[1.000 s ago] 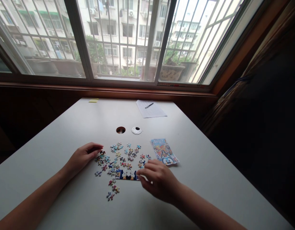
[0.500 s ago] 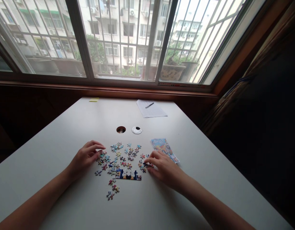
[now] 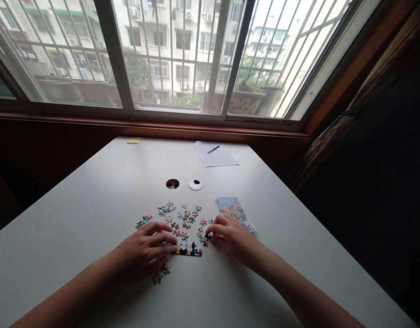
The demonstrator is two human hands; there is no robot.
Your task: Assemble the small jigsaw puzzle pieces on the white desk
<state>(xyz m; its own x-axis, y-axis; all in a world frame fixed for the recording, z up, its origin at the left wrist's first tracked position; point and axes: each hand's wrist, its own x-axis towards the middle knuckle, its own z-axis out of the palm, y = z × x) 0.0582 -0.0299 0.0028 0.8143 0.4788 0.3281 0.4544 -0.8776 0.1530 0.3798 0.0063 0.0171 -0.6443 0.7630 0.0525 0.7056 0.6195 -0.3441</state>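
While the joined strip of puzzle (image 3: 189, 252) lies flat on the near middle of the white table (image 3: 210, 291), it's the left hand (image 3: 146, 248) that covers its left end, palm down, knuckles raised, fingers slightly parted and curving over the pieces. Whether those fingers press on the strip or pinch something underneath, I can't say; the thumb is hidden. Over on the other side, just beyond the strip's right end, here's the right hand (image 3: 232, 233), back upward, wrist low, fingers bent with thumb and fingertips drawn close by a dark loose piece (image 3: 207, 237). A grip on it? Impossible to make out. Both forearms slant in from the bottom corners, elbows out of sight. Behind the strip, loose puzzle pieces (image 3: 188, 220) spread in clumps, with another small clump (image 3: 161, 274) nearer the person, just below the left hand. Past the right knuckles lies a colourful picture card (image 3: 235, 209), partly covered. Farther off: a round hole (image 3: 172, 184), a white disc (image 3: 195, 184) beside it, then paper (image 3: 219, 158) with a pen (image 3: 213, 149) on top.
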